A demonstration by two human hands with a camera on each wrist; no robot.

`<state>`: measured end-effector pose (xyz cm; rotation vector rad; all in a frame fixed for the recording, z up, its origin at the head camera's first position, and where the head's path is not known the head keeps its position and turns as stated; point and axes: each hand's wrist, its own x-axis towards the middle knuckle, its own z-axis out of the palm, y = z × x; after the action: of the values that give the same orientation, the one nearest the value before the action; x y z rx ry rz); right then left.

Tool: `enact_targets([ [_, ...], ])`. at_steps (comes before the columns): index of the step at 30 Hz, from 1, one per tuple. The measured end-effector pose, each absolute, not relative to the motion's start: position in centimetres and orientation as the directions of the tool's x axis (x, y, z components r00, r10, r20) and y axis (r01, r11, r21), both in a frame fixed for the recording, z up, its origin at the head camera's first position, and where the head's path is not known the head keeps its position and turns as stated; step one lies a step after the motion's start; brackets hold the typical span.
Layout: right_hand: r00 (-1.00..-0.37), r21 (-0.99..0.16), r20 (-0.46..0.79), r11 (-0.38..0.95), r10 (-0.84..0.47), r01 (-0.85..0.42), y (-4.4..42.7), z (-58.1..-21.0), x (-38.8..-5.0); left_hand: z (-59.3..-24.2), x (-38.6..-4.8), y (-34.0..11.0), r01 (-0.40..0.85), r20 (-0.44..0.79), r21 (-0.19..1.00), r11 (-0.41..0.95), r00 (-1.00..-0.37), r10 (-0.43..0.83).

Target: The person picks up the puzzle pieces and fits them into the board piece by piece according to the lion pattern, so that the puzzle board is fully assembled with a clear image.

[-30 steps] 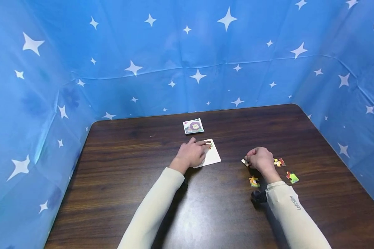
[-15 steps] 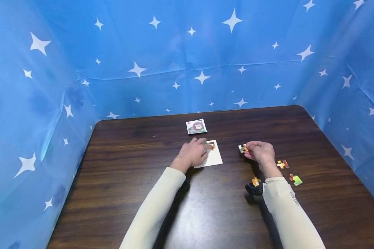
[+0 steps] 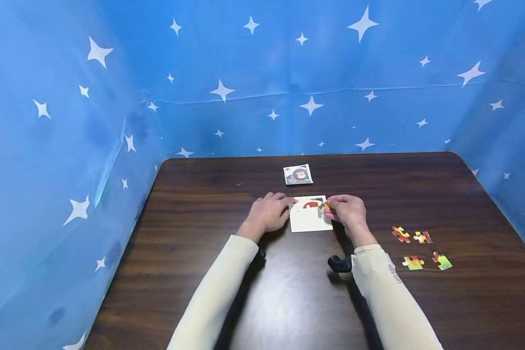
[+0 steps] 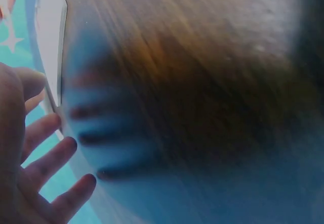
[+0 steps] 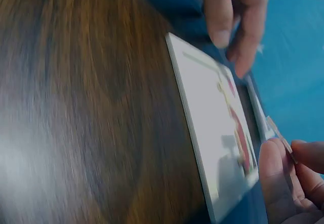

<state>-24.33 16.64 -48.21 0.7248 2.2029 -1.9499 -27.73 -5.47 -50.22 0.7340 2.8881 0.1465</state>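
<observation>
A white puzzle board (image 3: 306, 223) lies on the table, with joined pieces along its far part. My left hand (image 3: 268, 214) rests at the board's left edge, fingers spread and relaxed, also seen in the left wrist view as a hand (image 4: 45, 168) beside the board (image 4: 50, 36). My right hand (image 3: 349, 213) pinches a puzzle piece (image 3: 326, 206) over the board's far right corner. In the right wrist view the thin edge of that piece (image 5: 281, 139) shows between thumb and finger, just off the board (image 5: 202, 117).
A lion picture card (image 3: 298, 175) lies behind the board. Several loose pieces lie at the right, among them a red and yellow one (image 3: 401, 234) and a green one (image 3: 443, 261). A starry blue curtain (image 3: 262, 63) surrounds the table (image 3: 201, 194).
My right hand has lifted a piece from the right side and carried it left to the board. The left hand has shifted to the board's left edge, uncovering pieces there.
</observation>
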Motion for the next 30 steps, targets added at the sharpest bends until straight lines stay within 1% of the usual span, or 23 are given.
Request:
enact_targets([
  [6, -0.886, -0.903, -0.376, 0.107, 0.271, 0.416, 14.1, -48.4, -24.3, -50.1, -27.0, -6.1, 0.482, -0.132, 0.124, 0.868, -0.858, 0.496],
  [12, -0.897, -0.902, -0.371, 0.135, 0.242, 0.41, 11.8, -49.3, -24.4, -50.3, -26.4, -6.5, 0.491, -0.133, 0.114, 0.864, -0.854, 0.503],
  [15, -0.895, -0.897, -0.372, 0.152, 0.247, 0.415, 10.7, -49.7, -24.3, -50.3, -26.1, -6.8, 0.497, -0.127, 0.119, 0.86, -0.851, 0.51],
  [24, -0.881, -0.881, -0.383, 0.175, 0.279, 0.439, 10.0, -50.5, -24.1, -50.5, -25.9, -6.6, 0.515, -0.142, 0.084, 0.853, -0.841, 0.522],
  [27, -0.888, -0.874, -0.359, 0.231, 0.286, 0.428, 9.9, -50.6, -24.1, -50.5, -25.9, -6.7, 0.515, -0.144, 0.085, 0.853, -0.841, 0.522],
  [30, -0.903, -0.851, -0.307, 0.338, 0.3, 0.401, 9.8, -50.8, -24.1, -50.5, -25.9, -6.7, 0.514, -0.144, 0.082, 0.854, -0.842, 0.52],
])
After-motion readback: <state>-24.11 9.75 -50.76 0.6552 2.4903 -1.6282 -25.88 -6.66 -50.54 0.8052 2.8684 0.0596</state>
